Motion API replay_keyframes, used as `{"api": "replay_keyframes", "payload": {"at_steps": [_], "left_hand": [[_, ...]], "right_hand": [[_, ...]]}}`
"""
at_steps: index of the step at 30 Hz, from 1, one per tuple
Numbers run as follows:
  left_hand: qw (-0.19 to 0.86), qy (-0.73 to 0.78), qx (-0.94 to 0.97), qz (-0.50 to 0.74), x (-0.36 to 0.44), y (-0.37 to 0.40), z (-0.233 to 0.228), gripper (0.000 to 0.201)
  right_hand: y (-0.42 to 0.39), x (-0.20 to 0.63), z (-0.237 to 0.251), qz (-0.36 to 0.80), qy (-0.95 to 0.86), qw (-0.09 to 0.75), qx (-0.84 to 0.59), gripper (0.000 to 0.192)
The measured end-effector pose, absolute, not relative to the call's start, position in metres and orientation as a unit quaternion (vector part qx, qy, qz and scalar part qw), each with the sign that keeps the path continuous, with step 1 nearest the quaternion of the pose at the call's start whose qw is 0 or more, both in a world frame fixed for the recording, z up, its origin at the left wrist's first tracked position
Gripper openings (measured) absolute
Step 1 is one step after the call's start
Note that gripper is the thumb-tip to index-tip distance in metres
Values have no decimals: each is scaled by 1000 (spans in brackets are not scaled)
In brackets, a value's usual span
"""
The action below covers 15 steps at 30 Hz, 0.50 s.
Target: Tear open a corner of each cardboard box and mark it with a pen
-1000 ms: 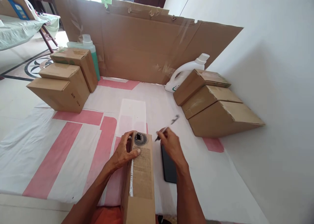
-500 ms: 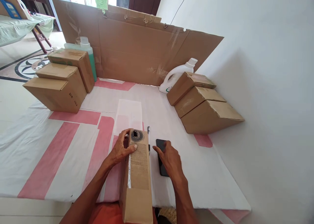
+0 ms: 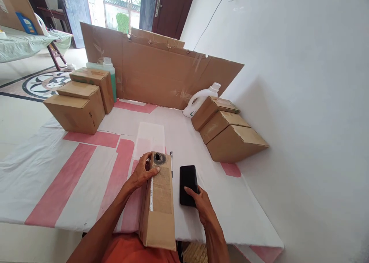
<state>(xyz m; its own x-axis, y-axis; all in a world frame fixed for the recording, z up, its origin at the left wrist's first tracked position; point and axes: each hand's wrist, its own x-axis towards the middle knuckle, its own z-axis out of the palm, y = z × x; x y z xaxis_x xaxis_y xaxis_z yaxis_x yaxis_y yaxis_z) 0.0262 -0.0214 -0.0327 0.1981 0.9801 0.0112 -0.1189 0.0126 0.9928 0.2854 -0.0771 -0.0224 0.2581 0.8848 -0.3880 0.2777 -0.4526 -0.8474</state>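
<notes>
My left hand [image 3: 144, 172] clasps the far end of the long carton [image 3: 160, 199] at 12 o'clock. My right hand [image 3: 201, 203], fingers loosely spread, rests on the phone's [image 3: 188, 184] near edge at the carton's 3 o'clock; closing around it seems next.

- Small dark print is showing on the side of the front left cardboard box [image 3: 91, 119], but it is too small to read.
- The label on the long box [image 3: 160, 190] is looking faded, with no legible words.
</notes>
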Motion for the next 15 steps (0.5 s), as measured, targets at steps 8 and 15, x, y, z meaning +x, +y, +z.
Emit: {"api": "replay_keyframes", "payload": {"at_steps": [8, 15], "left_hand": [[562, 415, 523, 489, 27, -22, -36, 70], [544, 421, 534, 491, 27, -21, -35, 64]], "right_hand": [[-91, 254, 50, 634, -271, 506, -519, 53], [-72, 199, 65, 789, -247, 441, -349, 58]]}}
